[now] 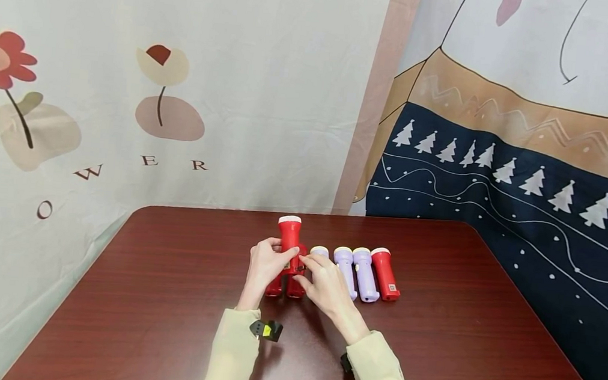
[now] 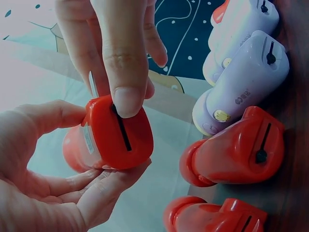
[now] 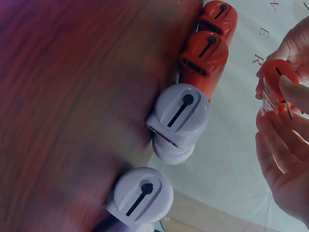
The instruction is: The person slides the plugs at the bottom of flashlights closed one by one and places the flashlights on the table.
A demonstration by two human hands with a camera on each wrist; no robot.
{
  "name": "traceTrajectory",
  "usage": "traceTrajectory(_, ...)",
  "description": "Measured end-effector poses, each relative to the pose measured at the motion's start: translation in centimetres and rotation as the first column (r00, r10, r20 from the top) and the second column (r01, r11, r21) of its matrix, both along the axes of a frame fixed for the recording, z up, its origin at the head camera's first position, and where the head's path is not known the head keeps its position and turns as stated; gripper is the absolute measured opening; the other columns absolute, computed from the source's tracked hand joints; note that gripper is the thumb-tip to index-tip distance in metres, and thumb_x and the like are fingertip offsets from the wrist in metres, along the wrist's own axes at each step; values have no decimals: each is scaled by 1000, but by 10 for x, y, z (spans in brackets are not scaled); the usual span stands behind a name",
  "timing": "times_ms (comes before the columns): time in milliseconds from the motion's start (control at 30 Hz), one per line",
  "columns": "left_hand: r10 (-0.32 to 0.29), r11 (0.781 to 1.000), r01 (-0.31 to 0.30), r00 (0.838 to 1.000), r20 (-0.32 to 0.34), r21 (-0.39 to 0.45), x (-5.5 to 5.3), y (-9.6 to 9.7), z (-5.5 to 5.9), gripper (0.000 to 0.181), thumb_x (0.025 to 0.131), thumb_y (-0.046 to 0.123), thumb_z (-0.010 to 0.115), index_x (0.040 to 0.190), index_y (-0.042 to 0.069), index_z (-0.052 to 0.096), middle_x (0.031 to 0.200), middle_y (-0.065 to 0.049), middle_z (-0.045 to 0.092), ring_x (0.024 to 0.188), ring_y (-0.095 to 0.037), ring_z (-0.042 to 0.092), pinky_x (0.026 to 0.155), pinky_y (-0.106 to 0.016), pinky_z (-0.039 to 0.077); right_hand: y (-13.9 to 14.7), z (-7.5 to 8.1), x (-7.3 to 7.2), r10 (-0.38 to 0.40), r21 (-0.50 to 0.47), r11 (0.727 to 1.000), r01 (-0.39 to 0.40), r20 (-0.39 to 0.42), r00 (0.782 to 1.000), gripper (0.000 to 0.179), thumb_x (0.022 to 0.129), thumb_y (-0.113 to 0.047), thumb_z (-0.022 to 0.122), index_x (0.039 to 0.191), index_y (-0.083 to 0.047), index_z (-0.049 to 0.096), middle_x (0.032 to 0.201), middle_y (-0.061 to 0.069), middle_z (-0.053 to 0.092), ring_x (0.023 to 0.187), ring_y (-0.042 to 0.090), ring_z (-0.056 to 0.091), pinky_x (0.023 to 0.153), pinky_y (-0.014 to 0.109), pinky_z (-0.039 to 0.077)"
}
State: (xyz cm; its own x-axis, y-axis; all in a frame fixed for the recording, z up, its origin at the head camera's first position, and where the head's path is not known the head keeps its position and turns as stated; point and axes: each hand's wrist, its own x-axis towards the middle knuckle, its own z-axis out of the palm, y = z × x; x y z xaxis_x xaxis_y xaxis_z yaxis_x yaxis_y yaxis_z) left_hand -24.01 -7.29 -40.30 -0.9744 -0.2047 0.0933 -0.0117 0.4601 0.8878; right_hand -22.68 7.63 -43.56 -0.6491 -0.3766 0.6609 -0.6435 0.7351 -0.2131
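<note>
My left hand (image 1: 266, 264) holds a red flashlight (image 1: 290, 232) with a white head above the table, thumb on one side and fingers beneath. Its slotted tail end faces the left wrist camera, and a thin metal prong (image 2: 92, 84) stands out at the tail's edge. My right hand (image 1: 330, 284) is beside it; the thumb (image 2: 126, 99) presses on the upper end of the black slot, over the slider, while the other fingers extend loosely past the tail. Below the hands, two more red flashlights (image 2: 231, 153) lie on the table, partly covered in the head view.
Rightward in the row lie three lilac flashlights (image 1: 364, 275) and a red flashlight (image 1: 386, 275). Their slotted tails face the near side of the dark wooden table (image 1: 175, 299). Printed cloths (image 1: 269, 90) hang behind the table's far edge and on the right.
</note>
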Motion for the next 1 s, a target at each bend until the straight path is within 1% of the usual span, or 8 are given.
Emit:
traceTrajectory(200, 12, 1000, -12, 1000, -3, -9, 1, 0, 1, 42, 81, 27, 72, 109, -4, 65, 99, -21, 71, 88, -31, 69, 77, -39, 56, 0, 2, 0, 26, -28, 999, -26, 7, 1000, 36, 71, -15, 82, 104, -4, 72, 98, 8, 73, 87, 18, 65, 80, 29, 56)
traceTrajectory(367, 28, 999, -28, 1000, -4, -28, 1, 1, 1, 42, 80, 28, 72, 107, -4, 65, 97, -21, 72, 87, -30, 70, 77, -39, 55, 1, 3, 0, 50, -65, 997, -49, 9, 999, 33, 70, -12, 83, 100, -3, 73, 95, 8, 73, 82, 18, 65, 77, 29, 55)
traceTrajectory(500, 32, 999, -32, 999, -1, -34, 3, 2, 0, 42, 80, 28, 72, 106, -4, 66, 96, -20, 72, 86, -30, 69, 76, -39, 55, 1, 4, 0, 58, -84, 995, -55, 30, 998, 32, 69, -10, 83, 99, -2, 74, 94, 9, 73, 80, 17, 64, 73, 28, 55)
traceTrajectory(600, 33, 999, -33, 999, 0, -33, 4, 3, 0, 42, 79, 28, 72, 106, -4, 65, 96, -21, 72, 85, -30, 69, 76, -39, 55, 0, 5, 1, 56, -87, 995, -52, 44, 997, 32, 69, -10, 82, 99, -2, 74, 94, 9, 73, 81, 18, 65, 74, 29, 55)
traceTrajectory(833, 34, 999, -34, 999, 14, -21, 5, 3, -1, 43, 80, 28, 72, 108, -3, 65, 98, -20, 72, 86, -30, 69, 77, -39, 55, 0, 6, 2, 61, -103, 993, -53, 75, 995, 32, 70, -11, 82, 100, -2, 74, 95, 11, 74, 88, 21, 69, 78, 31, 56)
traceTrajectory(1000, 39, 999, -38, 999, 8, -28, 5, 3, -1, 43, 80, 29, 72, 107, -3, 65, 97, -20, 72, 86, -30, 69, 77, -40, 55, 0, 7, 2, 57, -95, 994, -51, 65, 996, 32, 70, -12, 83, 99, -3, 74, 94, 10, 75, 89, 20, 69, 78, 31, 56)
